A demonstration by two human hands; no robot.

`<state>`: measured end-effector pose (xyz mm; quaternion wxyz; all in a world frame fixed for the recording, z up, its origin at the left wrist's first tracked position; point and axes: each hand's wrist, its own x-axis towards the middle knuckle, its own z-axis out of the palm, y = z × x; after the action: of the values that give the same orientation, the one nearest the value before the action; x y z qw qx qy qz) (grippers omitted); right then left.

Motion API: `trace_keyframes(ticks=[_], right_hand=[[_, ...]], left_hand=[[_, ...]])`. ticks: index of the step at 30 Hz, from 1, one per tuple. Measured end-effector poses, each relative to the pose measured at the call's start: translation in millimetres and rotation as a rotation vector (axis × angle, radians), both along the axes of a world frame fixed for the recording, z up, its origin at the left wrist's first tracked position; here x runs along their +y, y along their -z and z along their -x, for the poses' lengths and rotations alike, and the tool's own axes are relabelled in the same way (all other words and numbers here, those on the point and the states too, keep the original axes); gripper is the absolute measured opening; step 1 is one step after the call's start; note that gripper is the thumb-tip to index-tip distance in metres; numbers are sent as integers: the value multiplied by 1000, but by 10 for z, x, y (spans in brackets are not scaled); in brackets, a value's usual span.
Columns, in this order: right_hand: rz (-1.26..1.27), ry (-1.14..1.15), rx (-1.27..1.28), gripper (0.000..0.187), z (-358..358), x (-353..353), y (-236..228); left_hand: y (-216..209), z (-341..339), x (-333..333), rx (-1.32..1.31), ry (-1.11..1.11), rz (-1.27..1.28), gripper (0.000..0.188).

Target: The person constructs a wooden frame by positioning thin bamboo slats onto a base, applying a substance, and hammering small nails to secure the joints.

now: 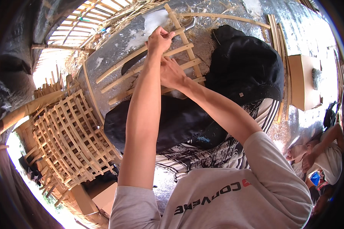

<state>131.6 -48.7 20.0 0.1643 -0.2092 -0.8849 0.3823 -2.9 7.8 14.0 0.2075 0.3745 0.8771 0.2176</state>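
- In the head view, holding the top slat (118,68) with the left hand (160,41), curled nearly closed, just beside the cross slat (185,42).
- Resting the right hand (174,74) lower down, over the neighbouring slats, fingers loosely bent and partly behind the left forearm; impossible to tell of any grip.
- Laid out ahead on the grey sheet (114,47), between the black-trousered legs: four roughly parallel slats, crossed near their right ends.
- Piled at the left: lattices (70,137) of similar slats.
- Set at the right: a box (300,82), beyond long strips (278,42).
- Seen farther down, near the right edge: another person (326,156).
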Motion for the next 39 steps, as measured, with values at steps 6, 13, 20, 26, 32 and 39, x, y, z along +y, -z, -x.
trace_keyframes(ticks=[6,13,20,26,32,39], right_hand=[[-73,8,40,40,8,15,88],[-56,35,71,35,-14,-13,95],[-123,50,64,23,-146,84,37],[-319,171,7,21,-345,296,-27],[-335,502,49,29,-414,483,-66],[153,530,161,30,-506,819,294]], left_hand=[[-12,-33,-8,8,-1,-20,45],[59,-38,-38,-31,-17,-16,38],[8,-65,-28,-36,14,-4,38],[-119,-21,3,-81,115,102,33],[-208,-78,-21,-33,101,211,43],[-179,-38,14,-98,108,252,44]])
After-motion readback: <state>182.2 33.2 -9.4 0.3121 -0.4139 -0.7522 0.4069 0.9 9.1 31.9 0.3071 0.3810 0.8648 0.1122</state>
